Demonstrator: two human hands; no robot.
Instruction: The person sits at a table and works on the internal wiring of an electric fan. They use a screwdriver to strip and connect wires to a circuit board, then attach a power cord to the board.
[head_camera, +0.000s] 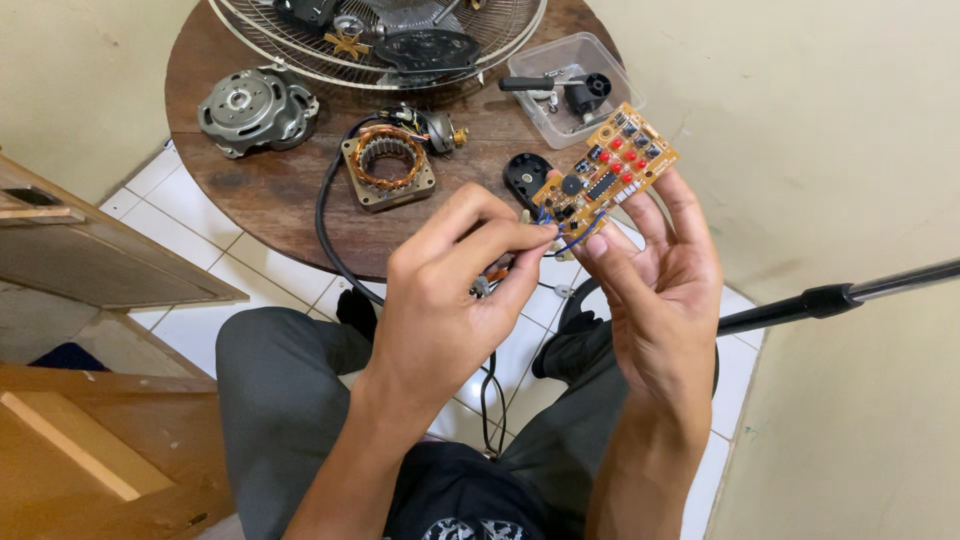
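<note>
Nearest the camera are the person's two forearms and grey-trousered knees, rising to the left hand (440, 300) and the right hand (660, 280). One circuit board (605, 175), orange with red buttons, is held upright above the desk (270, 190); the right hand's fingers (690, 215) grasp it by its lower edge and side. The left hand's fingers (500, 240) are pinched on a thin blue wire (575, 238) at the board's lower corner, just beside the right thumb. What hangs below that pinch is hard to make out.

On the round wooden desk lie one stator (388, 165) with copper windings, one grey motor housing (255, 108), one clear plastic tub (570, 88) of small parts, and one wire fan guard (380, 35), cut off by the top edge. One black cable (325, 215) loops off the desk and passes behind the left hand.
</note>
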